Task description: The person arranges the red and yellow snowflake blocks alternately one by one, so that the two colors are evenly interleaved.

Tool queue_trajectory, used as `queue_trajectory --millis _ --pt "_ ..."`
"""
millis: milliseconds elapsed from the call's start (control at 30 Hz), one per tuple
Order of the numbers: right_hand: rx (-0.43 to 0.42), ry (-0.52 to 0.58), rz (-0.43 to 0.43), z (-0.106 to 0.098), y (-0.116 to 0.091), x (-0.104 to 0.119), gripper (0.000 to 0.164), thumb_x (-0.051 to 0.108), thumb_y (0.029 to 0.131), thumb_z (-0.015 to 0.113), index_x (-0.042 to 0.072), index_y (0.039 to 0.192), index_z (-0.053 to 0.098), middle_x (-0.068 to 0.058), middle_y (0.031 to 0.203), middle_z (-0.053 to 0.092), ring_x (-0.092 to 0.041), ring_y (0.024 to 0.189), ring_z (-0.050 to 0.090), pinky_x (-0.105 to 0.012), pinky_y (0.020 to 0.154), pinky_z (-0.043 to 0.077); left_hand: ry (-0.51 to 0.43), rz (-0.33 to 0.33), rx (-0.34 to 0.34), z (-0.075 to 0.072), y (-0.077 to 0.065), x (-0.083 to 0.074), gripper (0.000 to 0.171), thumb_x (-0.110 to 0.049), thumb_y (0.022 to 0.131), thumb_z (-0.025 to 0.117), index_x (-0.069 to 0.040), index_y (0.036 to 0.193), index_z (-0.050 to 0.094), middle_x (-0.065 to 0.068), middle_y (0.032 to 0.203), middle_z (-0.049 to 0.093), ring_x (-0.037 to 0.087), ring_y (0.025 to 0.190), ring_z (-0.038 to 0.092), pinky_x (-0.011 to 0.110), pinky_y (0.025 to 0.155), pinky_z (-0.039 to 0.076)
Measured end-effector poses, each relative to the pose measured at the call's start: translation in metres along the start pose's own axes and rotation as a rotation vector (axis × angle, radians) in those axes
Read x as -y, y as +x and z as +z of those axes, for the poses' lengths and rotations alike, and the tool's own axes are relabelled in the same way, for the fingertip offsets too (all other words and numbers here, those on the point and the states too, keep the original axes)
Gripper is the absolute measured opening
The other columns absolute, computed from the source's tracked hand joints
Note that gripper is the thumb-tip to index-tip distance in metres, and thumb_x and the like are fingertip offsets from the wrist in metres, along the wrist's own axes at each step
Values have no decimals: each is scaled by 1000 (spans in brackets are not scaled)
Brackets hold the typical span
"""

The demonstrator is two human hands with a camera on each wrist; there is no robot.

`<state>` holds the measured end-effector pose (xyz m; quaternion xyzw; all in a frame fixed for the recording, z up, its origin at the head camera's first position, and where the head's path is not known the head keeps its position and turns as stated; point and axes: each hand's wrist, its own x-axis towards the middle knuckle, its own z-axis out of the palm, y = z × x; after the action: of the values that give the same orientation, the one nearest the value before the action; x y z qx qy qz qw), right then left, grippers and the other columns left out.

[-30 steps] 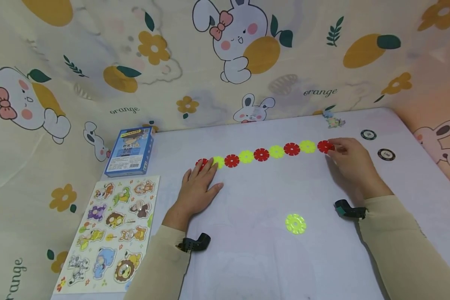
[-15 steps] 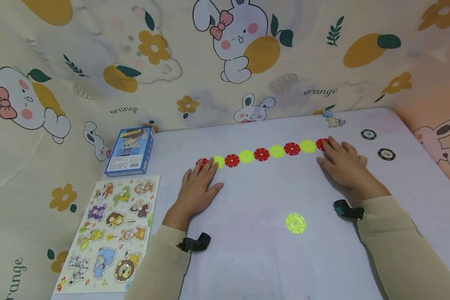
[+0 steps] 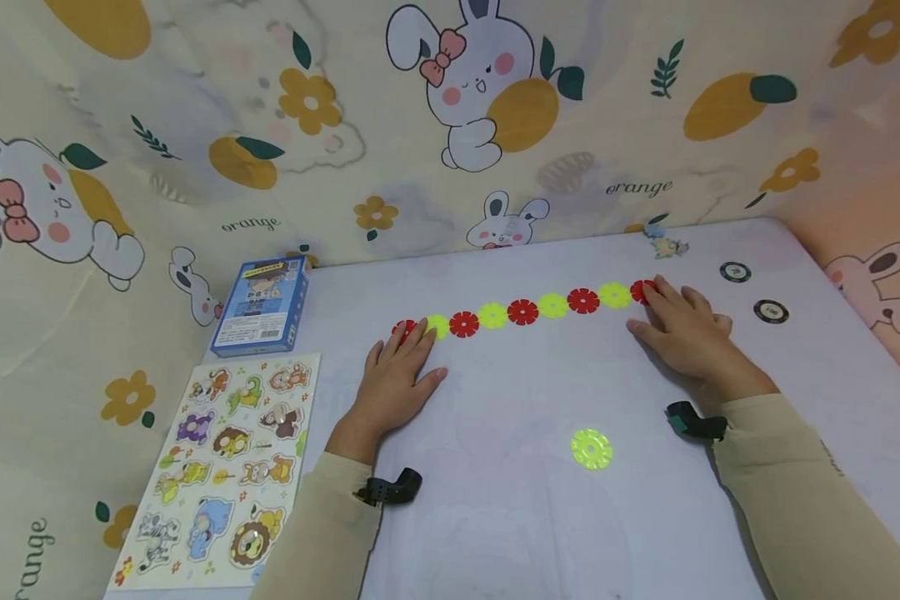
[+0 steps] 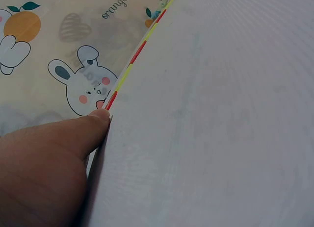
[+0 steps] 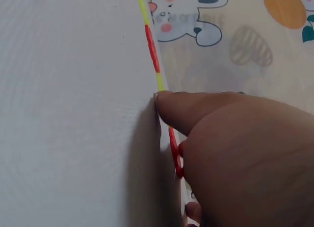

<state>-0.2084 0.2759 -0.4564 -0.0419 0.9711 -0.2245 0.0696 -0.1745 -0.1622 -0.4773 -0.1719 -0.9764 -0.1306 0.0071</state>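
Observation:
A row of red and yellow-green flower-shaped plastic discs (image 3: 522, 312) lies across the table, alternating in colour. My left hand (image 3: 392, 387) lies palm down at its left end, fingertips on a red disc (image 3: 402, 328) and the yellow-green disc (image 3: 440, 328) beside it. At the right end, my right hand (image 3: 686, 333) touches the last red disc (image 3: 640, 292) with extended fingers, covering part of it. A separate yellow-green disc (image 3: 591, 449) lies nearer the front, between the forearms. Both wrist views see the row (image 4: 139, 52) nearly edge-on, each with a thumb (image 5: 179, 109) near it.
Toward the back left stands a blue box (image 3: 261, 304), with an animal sticker sheet (image 3: 221, 471) in front of it. Two black-and-white round chips (image 3: 771, 312) lie at the right. A small colourful figure (image 3: 667, 247) is at the back edge, by the patterned backdrop.
My right hand has gone from pinching the last red disc to laying extended fingers on it. That disc has shifted slightly left, closer to its neighbour. My left hand has stayed put.

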Motion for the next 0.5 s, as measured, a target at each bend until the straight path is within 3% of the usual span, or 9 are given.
queue_trajectory --millis 167,300,400,500 --pt "-46 79 -2 0 -2 2 86 57 91 51 15 155 14 -15 159 -1 -47 138 -4 -71 85 12 -1 -2 3 1 -1 1 69 -59 94 41 -25 153 26 -8 158 14 23 144 4 55 110 6" --pt "-102 204 -25 -5 -6 7 76 52 94 49 19 155 17 -16 158 6 -46 140 3 -76 93 11 -5 7 0 2 -1 1 69 -59 94 40 -25 153 26 -7 158 15 23 144 4 55 110 5" --pt "-90 358 -40 -12 -15 19 67 52 96 45 27 153 22 -11 156 20 -40 139 16 -72 96 22 1 4 -2 3 -1 1 70 -60 94 39 -25 153 26 -7 158 15 23 144 3 55 110 4" --pt "-33 556 -92 -17 -26 35 56 49 98 45 32 150 31 -5 149 34 -32 131 36 -56 96 39 10 -5 -2 3 0 1 71 -62 94 38 -25 153 26 -7 158 14 22 144 2 54 110 4"
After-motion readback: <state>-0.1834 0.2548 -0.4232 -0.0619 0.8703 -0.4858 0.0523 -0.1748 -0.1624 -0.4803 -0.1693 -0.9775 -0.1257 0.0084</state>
